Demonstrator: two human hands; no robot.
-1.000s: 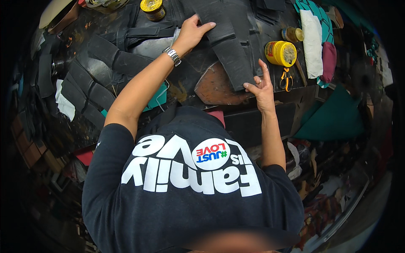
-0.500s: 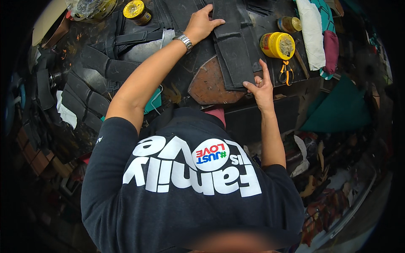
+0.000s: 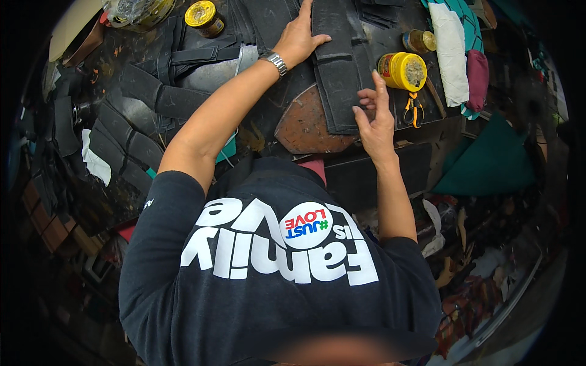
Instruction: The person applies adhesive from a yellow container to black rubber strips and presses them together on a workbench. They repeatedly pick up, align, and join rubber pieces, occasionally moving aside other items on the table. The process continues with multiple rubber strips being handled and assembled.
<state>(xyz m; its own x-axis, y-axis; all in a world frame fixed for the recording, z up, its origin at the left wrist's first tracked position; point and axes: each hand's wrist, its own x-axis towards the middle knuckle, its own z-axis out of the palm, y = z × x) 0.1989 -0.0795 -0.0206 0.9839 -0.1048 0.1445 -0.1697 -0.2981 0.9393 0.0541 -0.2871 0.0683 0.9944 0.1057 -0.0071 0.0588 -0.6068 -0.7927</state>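
Observation:
A stack of long black strips (image 3: 337, 79), leather-like, lies lengthwise in front of me, its near end over a reddish-brown board (image 3: 308, 125). My left hand (image 3: 299, 39), with a metal watch at the wrist, rests along the left edge of the stack near its far part. Its thumb points across the strips, apart from the fingers. Beside the near right edge of the stack, my right hand (image 3: 376, 122) holds nothing, thumb and index finger spread. Whether its thumb touches the strips I cannot tell.
A yellow tub (image 3: 403, 71) and orange-handled snips (image 3: 414, 111) lie right of the strips, with a small jar (image 3: 419, 41) behind. Another yellow-lidded jar (image 3: 204, 18) stands at the far left. Black pieces (image 3: 162, 100) cover the table's left. A white roll (image 3: 448, 55) lies far right.
My right hand has come away from the near corner of the strips, its fingers shifting farther along the right edge. My left hand has moved slightly nearer and stays at the left edge.

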